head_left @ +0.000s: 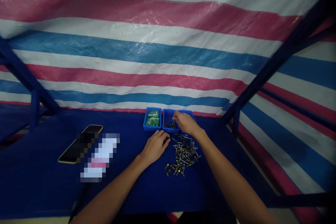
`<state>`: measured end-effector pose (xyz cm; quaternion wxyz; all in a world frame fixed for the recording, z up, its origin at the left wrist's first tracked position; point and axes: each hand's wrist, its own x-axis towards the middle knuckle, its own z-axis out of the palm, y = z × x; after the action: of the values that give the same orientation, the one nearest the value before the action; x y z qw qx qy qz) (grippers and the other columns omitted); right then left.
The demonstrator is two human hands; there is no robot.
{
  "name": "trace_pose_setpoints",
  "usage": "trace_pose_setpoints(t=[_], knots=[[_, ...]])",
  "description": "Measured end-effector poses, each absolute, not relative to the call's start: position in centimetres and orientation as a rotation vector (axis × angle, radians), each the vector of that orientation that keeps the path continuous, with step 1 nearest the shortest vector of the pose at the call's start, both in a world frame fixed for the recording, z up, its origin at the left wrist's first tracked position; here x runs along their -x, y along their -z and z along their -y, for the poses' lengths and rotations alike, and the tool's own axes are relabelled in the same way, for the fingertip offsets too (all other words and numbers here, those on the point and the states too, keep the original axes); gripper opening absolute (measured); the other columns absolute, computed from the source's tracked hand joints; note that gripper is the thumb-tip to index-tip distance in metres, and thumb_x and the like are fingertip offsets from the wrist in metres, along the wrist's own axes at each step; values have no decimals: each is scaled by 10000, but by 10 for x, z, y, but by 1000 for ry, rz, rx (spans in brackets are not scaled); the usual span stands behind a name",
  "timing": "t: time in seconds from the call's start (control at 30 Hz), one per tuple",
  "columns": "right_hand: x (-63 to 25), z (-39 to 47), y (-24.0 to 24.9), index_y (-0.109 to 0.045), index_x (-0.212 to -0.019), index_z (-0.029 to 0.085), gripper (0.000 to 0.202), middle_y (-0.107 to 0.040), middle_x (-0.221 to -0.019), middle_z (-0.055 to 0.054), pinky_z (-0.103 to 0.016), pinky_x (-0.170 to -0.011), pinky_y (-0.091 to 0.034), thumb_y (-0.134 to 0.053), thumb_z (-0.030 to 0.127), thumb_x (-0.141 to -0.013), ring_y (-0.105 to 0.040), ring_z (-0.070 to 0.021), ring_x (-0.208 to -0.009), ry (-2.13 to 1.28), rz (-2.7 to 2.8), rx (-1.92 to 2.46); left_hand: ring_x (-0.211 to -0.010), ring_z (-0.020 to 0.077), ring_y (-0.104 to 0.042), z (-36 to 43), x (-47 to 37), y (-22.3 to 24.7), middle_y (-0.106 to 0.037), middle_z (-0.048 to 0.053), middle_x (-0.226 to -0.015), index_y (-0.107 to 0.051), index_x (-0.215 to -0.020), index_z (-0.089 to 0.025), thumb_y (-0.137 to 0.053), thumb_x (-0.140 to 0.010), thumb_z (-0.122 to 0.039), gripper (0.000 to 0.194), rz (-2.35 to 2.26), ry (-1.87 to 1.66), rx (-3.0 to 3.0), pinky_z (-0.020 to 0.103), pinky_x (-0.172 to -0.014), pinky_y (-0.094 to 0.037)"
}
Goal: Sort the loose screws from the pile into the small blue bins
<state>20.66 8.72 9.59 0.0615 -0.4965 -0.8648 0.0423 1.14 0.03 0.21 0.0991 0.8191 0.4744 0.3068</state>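
In the head view, the right hand [175, 116] hangs over the middle blue bin [167, 112], its fingertips above the small dark pieces [170, 124] that lie in the bottom of that bin. Its thumb and fingers seem bent toward each other, but whether they meet or pinch anything cannot be told. The left hand [156, 143] lies palm down on the dark blue worktop [141, 189], fingers loosely curled and slightly apart, with nothing visible in its grasp; its fingertips are just below the bins. The loose metal pins [183, 154], thin silvery shafts with brassy or dark ends, lie in a tangled heap to the right of the left hand and below the right hand, partly beside the right forearm. Left of the middle bin, just beside it, stands the left blue bin [145, 126] with green and white contents [153, 117]. A third blue bin [190, 113] stands on the other side, largely covered by the right hand and wrist, so its contents cannot be seen. Well to the left lies a phone [72, 151] with a pale edge, partly pixelated, and beside it a wholly pixelated pale item [102, 155]. Behind the worktop hangs a striped sheet [147, 49], between slanting blue bars [258, 80]. Both forearms are cut off at the lower edge.
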Motion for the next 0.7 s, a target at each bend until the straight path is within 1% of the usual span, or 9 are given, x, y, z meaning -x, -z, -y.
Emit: trace_pose_setpoints(t=[0.1,0.2,0.3,0.37,0.43,0.5,0.57,0.67,0.7], knots=[[-219,-85,-77,-607,-1116,206,168,-738,-866,-35,-253,-706,-419,-445,249,-1102,-695,-182,-788,-435,2360,1327,-961,222,-616,-1,-12,-2,-679,26,-1037,-655,-1076,-244,-506,-1083,-287,155,-1391,-912,-2428,396,-919,-500],[-226,-84,-62,-606,-1063,220,122,-712,-855,-7,-257,-730,-420,-485,217,-1078,-658,-176,-782,-469,2232,1241,-953,222,-614,-1,-11,-2,-677,27,-1027,-656,-1060,-242,-503,-1083,-298,164,-1405,-901,-2429,389,-899,-504],[-228,-85,-59,-648,-1058,216,121,-721,-960,-34,-289,-841,-419,-529,195,-1060,-629,-194,-902,-338,2313,1157,-958,227,-608,0,-12,-3,-675,29,-1015,-660,-1066,-241,-504,-1082,-305,169,-1415,-892,-2418,382,-866,-507],[-229,-86,-63,-666,-1141,224,151,-723,-1072,-45,-309,-916,-405,-549,183,-1054,-615,-196,-981,-284,2421,1129,-960,228,-608,0,-12,-4,-675,31,-1016,-662,-1083,-241,-502,-1083,-306,172,-1413,-899,-2406,383,-865,-508],[-228,-87,-70,-676,-1185,240,179,-712,-1111,-43,-317,-927,-396,-586,189,-1039,-601,-202,-1021,-234,2513,1211,-961,229,-608,0,-12,-5,-675,30,-1017,-664,-1088,-243,-504,-1082,-306,173,-1409,-900,-2399,386,-863,-509],[-225,-88,-78,-722,-1099,246,110,-693,-1140,-56,-333,-916,-388,-666,260,-1005,-579,-237,-1083,-154,2609,1359,-962,230,-609,0,-12,-5,-675,30,-1018,-666,-1086,-245,-508,-1081,-308,170,-1405,-896,-2397,387,-861,-509],[-220,-90,-85,-756,-1051,246,116,-685,-1174,-77,-360,-931,-377,-710,323,-976,-561,-274,-1143,-77,2701,1499,-960,228,-611,0,-12,-4,-675,29,-1017,-665,-1083,-245,-510,-1081,-306,167,-1401,-900,-2396,390,-875,-507],[-208,-95,-95,-782,-1053,249,156,-712,-1206,-97,-399,-983,-356,-728,356,-953,-553,-305,-1196,12,2837,1627,-953,223,-614,-1,-12,-3,-672,26,-1012,-665,-1073,-244,-517,-1078,-298,158,-1397,-906,-2400,394,-901,-503],[-203,-97,-97,-794,-1024,240,148,-733,-1173,-107,-410,-992,-351,-740,348,-939,-567,-311,-1185,9,2857,1654,-952,223,-615,-1,-11,-2,-671,25,-1009,-666,-1070,-244,-521,-1075,-295,153,-1398,-904,-2402,394,-903,-502]])
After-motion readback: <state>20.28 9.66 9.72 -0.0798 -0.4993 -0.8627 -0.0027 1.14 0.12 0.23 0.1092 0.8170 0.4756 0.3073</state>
